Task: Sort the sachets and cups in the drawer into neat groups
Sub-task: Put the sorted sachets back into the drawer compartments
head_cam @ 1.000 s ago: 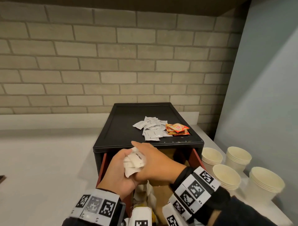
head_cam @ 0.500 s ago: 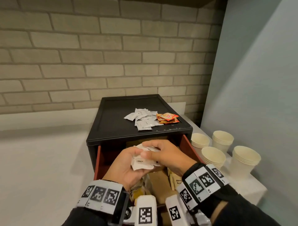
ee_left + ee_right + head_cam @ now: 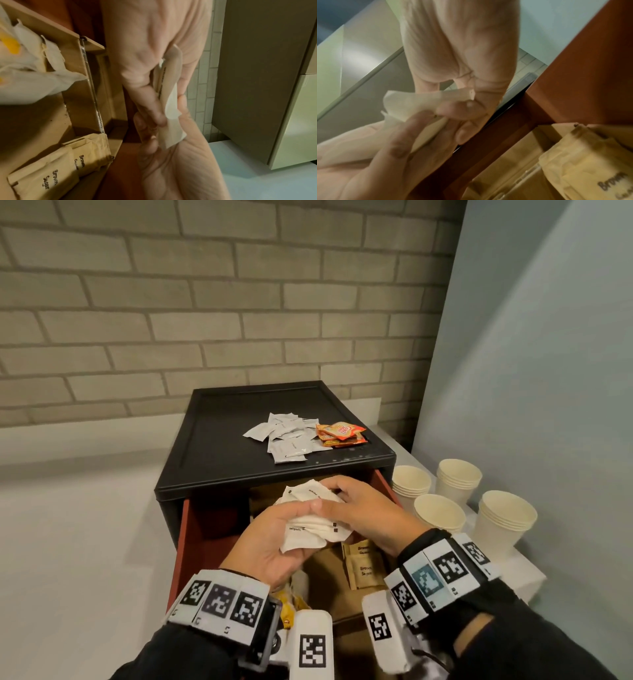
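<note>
Together, both hands (image 3: pixel 318 529), pinching white sachets (image 3: pixel 310 522)

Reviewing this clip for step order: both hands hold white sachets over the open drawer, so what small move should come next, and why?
Probably square the white sachets held between left hand and right hand: they sit fanned and uneven.

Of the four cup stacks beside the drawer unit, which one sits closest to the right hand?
The front-left stack, nearest the right hand; the other three sit farther back or farther right.
</note>
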`<state>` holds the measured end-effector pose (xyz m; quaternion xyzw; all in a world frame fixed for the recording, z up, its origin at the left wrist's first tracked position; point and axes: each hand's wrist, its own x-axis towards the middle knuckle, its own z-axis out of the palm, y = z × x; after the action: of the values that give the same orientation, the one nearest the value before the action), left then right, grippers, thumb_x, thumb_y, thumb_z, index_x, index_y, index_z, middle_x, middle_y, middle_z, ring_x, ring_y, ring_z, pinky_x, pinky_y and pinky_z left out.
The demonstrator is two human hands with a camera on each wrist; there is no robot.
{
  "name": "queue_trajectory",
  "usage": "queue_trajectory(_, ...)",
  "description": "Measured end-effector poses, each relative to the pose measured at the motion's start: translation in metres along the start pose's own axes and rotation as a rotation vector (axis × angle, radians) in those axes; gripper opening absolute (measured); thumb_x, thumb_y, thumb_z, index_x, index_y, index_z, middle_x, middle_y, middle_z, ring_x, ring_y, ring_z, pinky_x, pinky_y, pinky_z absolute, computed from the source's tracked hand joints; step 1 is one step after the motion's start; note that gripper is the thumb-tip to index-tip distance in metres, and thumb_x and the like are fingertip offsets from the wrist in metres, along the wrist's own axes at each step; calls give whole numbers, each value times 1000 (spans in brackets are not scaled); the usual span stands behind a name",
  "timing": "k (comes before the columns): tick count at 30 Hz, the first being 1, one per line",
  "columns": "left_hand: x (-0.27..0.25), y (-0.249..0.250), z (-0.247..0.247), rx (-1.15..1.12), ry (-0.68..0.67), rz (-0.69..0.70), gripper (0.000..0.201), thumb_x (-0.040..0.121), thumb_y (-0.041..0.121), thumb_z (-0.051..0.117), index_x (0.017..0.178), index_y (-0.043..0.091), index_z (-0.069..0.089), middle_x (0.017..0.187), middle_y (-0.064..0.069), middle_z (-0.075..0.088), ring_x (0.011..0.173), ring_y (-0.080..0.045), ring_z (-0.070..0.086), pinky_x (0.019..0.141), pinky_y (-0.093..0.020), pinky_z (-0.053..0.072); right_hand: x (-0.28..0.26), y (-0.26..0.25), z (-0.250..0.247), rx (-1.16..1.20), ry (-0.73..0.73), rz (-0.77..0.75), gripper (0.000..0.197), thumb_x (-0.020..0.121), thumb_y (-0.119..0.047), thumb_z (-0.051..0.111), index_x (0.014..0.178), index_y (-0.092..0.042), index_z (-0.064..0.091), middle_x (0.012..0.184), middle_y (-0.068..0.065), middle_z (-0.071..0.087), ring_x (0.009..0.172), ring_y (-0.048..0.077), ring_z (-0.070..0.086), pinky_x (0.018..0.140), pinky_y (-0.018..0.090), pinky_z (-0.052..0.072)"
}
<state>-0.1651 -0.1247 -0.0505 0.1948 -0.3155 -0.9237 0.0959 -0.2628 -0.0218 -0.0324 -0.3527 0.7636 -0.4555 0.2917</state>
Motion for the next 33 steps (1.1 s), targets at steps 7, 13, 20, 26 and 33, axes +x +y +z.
queue_trajectory(7,2,0,-11,94,55,25,41,83,-13,46,116,9,57,109,-24,65,96,-39,64,79,-51,54,10,10,5,69,196,-52,10,91,-19,58,82,-16,54,83,-2,58,75,10,54,68,23,45)
queue_trajectory(13,5,4,-19,154,96,42,41,82,-13,48,116,8,57,102,-22,68,84,-36,69,75,-46,56,16,9,-12,515,303,100,6,92,-15,55,91,-18,60,94,4,60,76,17,56,58,21,46)
queue_trajectory(20,7,0,-15,231,-4,16,48,77,-15,47,118,7,57,94,-19,72,76,-33,72,56,-41,59,17,12,-9,331,200,40,17,92,-17,56,107,-25,62,98,-2,65,80,14,60,68,24,50)
queue_trajectory(26,8,-1,-14,299,-46,-65,45,76,-8,51,117,7,56,94,-19,71,84,-32,70,65,-39,59,14,16,0,149,-22,-12,34,76,-21,76,107,-22,61,101,-2,67,91,15,66,75,27,55)
queue_trajectory(33,3,2,-16,247,-170,-132,59,61,-16,49,116,6,55,103,-22,69,90,-35,69,72,-45,58,21,20,-5,180,0,-20,28,76,-15,75,97,-25,59,98,-4,66,90,11,65,73,25,55)
